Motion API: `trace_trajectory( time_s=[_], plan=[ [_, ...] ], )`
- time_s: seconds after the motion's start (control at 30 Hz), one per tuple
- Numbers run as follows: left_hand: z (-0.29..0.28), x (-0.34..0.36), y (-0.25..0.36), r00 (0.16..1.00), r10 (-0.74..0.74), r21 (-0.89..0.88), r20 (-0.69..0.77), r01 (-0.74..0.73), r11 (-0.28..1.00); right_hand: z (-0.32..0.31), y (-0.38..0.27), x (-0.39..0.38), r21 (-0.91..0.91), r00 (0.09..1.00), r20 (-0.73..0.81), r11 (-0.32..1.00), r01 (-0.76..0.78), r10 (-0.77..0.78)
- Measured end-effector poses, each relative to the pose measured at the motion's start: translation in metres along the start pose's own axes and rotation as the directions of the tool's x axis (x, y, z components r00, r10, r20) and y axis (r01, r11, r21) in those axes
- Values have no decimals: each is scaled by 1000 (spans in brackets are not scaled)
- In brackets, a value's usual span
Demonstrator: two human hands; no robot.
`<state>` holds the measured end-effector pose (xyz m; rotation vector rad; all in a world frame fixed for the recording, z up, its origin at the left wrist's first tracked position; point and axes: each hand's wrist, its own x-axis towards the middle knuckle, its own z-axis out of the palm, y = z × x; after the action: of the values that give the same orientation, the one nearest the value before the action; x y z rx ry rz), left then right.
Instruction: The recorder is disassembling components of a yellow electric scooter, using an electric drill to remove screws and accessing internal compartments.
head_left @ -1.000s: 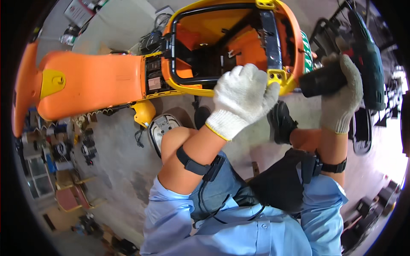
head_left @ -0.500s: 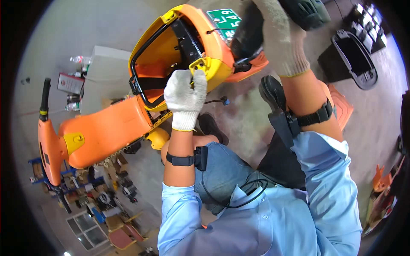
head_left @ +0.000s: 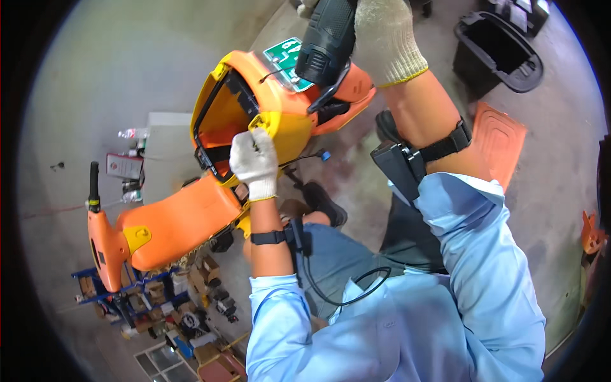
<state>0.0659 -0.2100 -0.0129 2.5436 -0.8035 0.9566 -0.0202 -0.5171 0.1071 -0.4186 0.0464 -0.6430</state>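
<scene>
Orange-and-yellow scooter [head_left: 197, 213], ahead and left, rear compartment [head_left: 219, 121] open.
Since half a second ago the scooter sits lower in view, yet the curled left grip [head_left: 253, 159] stays at the yellow bracket [head_left: 261, 123], working spot unchanged; what it holds cannot be told. The right grip [head_left: 385, 38] holds a black power tool [head_left: 326, 46], which partly hides the green plate [head_left: 280, 56]. At right: black tub [head_left: 468, 71], orange panel [head_left: 499, 141].

On my feed I make out white characters on a green plate [head_left: 280, 55] at the rear of the orange scooter [head_left: 184, 219], partly covered by a dark power tool [head_left: 327, 43]; print on a dark-edged board [head_left: 125, 167] is too fine for me to read
</scene>
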Motion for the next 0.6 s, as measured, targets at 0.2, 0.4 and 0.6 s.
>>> trace_trajectory(
  time_s=[0.2, 0.4, 0.6],
  plan=[
    [-2, 4, 3, 1000, 11, 4, -13, -11, 1000, -68, -129, -22, -367, 844, 312, 764, 530, -436],
    [-4, -1, -7, 1000, 10, 17, -14, -10, 1000, -203, -209, -131, -925, 929, -167, 378, -32, -331],
    [-5, -3, 2, 999, 21, 20, -27, -21, 1000, -358, -149, -243, -708, 667, -695, 417, -570, -268]
  ],
)
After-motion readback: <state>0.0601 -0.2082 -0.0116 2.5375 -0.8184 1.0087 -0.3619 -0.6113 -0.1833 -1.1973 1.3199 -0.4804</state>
